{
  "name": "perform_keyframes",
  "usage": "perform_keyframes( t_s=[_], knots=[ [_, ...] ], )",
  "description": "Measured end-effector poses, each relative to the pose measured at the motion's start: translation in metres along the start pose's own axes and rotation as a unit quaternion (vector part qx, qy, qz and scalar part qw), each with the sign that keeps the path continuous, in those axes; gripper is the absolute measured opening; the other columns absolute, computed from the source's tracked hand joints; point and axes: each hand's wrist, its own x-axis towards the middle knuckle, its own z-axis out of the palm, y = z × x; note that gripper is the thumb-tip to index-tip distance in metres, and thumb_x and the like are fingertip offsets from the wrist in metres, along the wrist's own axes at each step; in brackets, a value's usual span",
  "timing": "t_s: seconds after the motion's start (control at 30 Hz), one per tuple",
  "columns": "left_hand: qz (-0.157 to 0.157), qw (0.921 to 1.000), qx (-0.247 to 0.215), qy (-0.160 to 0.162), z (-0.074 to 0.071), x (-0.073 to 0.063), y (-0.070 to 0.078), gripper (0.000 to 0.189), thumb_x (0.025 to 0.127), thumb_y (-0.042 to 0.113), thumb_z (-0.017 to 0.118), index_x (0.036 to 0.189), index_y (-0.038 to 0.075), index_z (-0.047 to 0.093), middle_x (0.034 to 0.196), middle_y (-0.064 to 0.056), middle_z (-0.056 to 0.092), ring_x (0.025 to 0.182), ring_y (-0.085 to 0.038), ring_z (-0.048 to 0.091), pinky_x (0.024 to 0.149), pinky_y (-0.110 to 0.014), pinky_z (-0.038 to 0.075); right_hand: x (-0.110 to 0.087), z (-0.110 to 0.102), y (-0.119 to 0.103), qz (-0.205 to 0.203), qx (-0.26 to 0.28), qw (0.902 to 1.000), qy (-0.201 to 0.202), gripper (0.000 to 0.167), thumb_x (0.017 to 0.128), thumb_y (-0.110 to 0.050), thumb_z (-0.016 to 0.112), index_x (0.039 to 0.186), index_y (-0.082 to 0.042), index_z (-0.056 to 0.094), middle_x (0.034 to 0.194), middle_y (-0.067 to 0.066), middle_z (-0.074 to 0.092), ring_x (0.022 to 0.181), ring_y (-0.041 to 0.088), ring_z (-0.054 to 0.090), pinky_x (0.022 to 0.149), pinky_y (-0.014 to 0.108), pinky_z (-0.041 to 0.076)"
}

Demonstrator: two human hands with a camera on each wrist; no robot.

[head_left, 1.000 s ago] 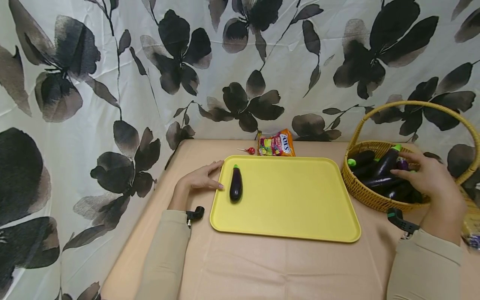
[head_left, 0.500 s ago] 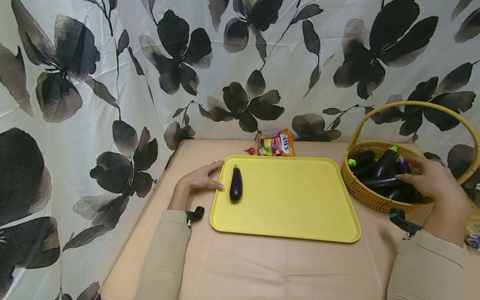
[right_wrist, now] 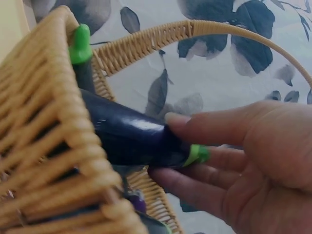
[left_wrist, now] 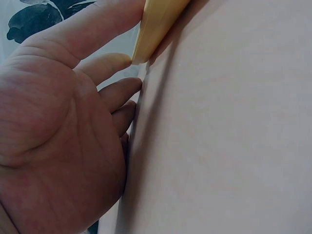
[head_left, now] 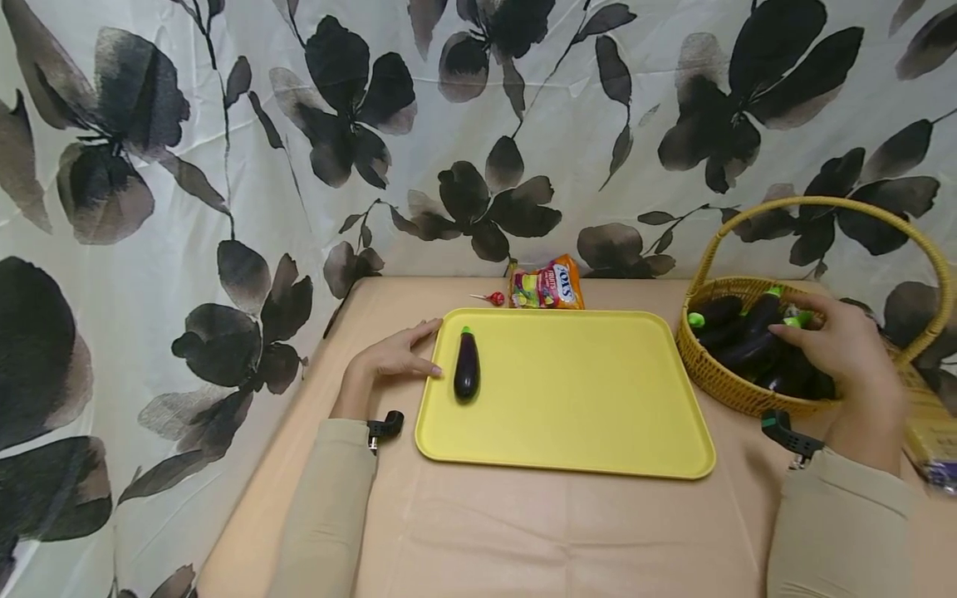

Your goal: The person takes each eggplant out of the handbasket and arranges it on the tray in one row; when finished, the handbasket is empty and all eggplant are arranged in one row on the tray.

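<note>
My left hand [head_left: 392, 353] rests at the left edge of a yellow tray [head_left: 583, 399]. Its fingers and thumb touch the rim, as the left wrist view shows with the tray's side [left_wrist: 158, 29]. One dark purple eggplant [head_left: 467, 370] with a green cap lies lengthwise near that edge. At the right, my right hand [head_left: 848, 340] reaches into a wicker basket [head_left: 718, 386] of several eggplants. Thumb and fingers pinch one eggplant [right_wrist: 131, 134] near its green cap [right_wrist: 197, 153]. Its far end slopes down into the basket, partly hidden by the wicker rim.
The basket's tall arched handle [head_left: 830, 201] rises above the right hand. Behind the tray lie a candy bag [head_left: 549, 286] and a red lollipop [head_left: 495, 298]. A yellow package [head_left: 930, 448] lies at the far right. A floral curtain [head_left: 478, 124] hangs behind the table.
My right hand has shifted slightly left and up in the basket and now grips an eggplant with its green cap showing. The left hand stays at the tray's edge.
</note>
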Motion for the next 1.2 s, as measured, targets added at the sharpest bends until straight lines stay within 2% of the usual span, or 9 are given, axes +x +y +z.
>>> perform_keyframes(
  t_s=[0.1,0.23,0.33,0.47,0.6,0.77,0.97,1.1,1.2],
  knots=[
    [0.001,1.0000,0.001,0.003,-0.001,-0.001,-0.001,0.113,0.076,0.050,0.091,0.167,0.031,0.026,0.176,0.000,0.016,0.164,-0.028,0.005,0.132,-0.054,0.007,0.004,0.005,-0.005,-0.021,0.025,0.9994,0.006,0.061,0.108,-0.034,0.056,0.157,0.000,0.042,0.150,0.038,0.039,0.124,0.061,0.047,0.089,0.075,0.046],
    [0.003,1.0000,0.003,0.005,-0.002,-0.001,-0.002,0.113,0.076,0.050,0.091,0.167,0.030,0.026,0.176,0.000,0.016,0.164,-0.029,0.005,0.132,-0.055,0.007,0.008,0.014,-0.013,-0.038,0.044,0.9980,0.024,0.055,0.108,-0.035,0.055,0.151,0.000,0.051,0.157,0.033,0.035,0.132,0.062,0.045,0.096,0.076,0.045],
    [0.002,1.0000,0.000,0.005,-0.002,-0.001,-0.001,0.113,0.076,0.050,0.091,0.167,0.030,0.026,0.176,-0.001,0.016,0.164,-0.028,0.005,0.132,-0.055,0.007,0.010,0.020,-0.017,-0.040,0.050,0.9975,0.029,0.052,0.108,-0.036,0.054,0.147,-0.001,0.055,0.144,0.031,0.045,0.111,0.049,0.053,0.077,0.053,0.056],
    [0.000,1.0000,-0.005,0.002,-0.002,0.000,0.000,0.113,0.076,0.049,0.091,0.167,0.029,0.026,0.176,-0.001,0.016,0.164,-0.027,0.004,0.132,-0.054,0.007,0.012,0.027,-0.021,-0.037,0.053,0.9978,0.015,0.054,0.108,-0.038,0.055,0.151,-0.005,0.054,0.131,0.028,0.054,0.092,0.033,0.048,0.057,0.030,0.042],
    [0.000,1.0000,-0.009,0.000,-0.002,0.000,0.002,0.113,0.076,0.048,0.091,0.167,0.029,0.026,0.176,-0.002,0.015,0.164,-0.028,0.004,0.132,-0.054,0.006,0.013,0.031,-0.021,-0.048,0.044,0.9978,-0.007,0.052,0.107,-0.033,0.060,0.152,-0.009,0.054,0.120,0.025,0.058,0.087,0.029,0.050,0.057,0.028,0.043],
    [0.000,0.9999,-0.014,-0.002,-0.001,0.000,0.002,0.113,0.076,0.047,0.091,0.167,0.029,0.026,0.176,-0.002,0.015,0.164,-0.027,0.003,0.132,-0.054,0.006,0.016,0.033,-0.020,-0.071,0.020,0.9953,-0.062,0.057,0.104,-0.032,0.066,0.154,-0.009,0.051,0.104,0.022,0.054,0.086,0.029,0.048,0.060,0.029,0.042],
    [0.000,0.9998,-0.021,-0.003,0.000,0.000,0.001,0.113,0.077,0.046,0.092,0.167,0.029,0.026,0.176,-0.003,0.013,0.164,-0.028,0.002,0.132,-0.055,0.006,0.020,0.032,-0.018,-0.083,-0.006,0.9903,-0.111,0.074,0.098,-0.035,0.074,0.160,-0.010,0.041,0.108,0.027,0.053,0.087,0.034,0.049,0.069,0.036,0.044],
    [-0.001,0.9997,-0.024,-0.003,-0.001,0.000,0.001,0.112,0.077,0.045,0.092,0.167,0.029,0.026,0.176,-0.004,0.013,0.164,-0.029,0.002,0.132,-0.056,0.005,0.021,0.031,-0.017,-0.082,-0.012,0.9896,-0.117,0.078,0.098,-0.041,0.073,0.161,-0.013,0.038,0.113,0.028,0.052,0.091,0.036,0.049,0.072,0.042,0.044],
    [-0.002,0.9996,-0.027,-0.003,-0.001,0.000,0.000,0.113,0.077,0.045,0.092,0.167,0.029,0.026,0.176,-0.004,0.013,0.164,-0.029,0.001,0.132,-0.056,0.005,0.020,0.031,-0.016,-0.078,-0.007,0.9920,-0.100,0.077,0.099,-0.043,0.071,0.162,-0.015,0.037,0.119,0.030,0.053,0.097,0.039,0.049,0.075,0.045,0.047]
  ],
)
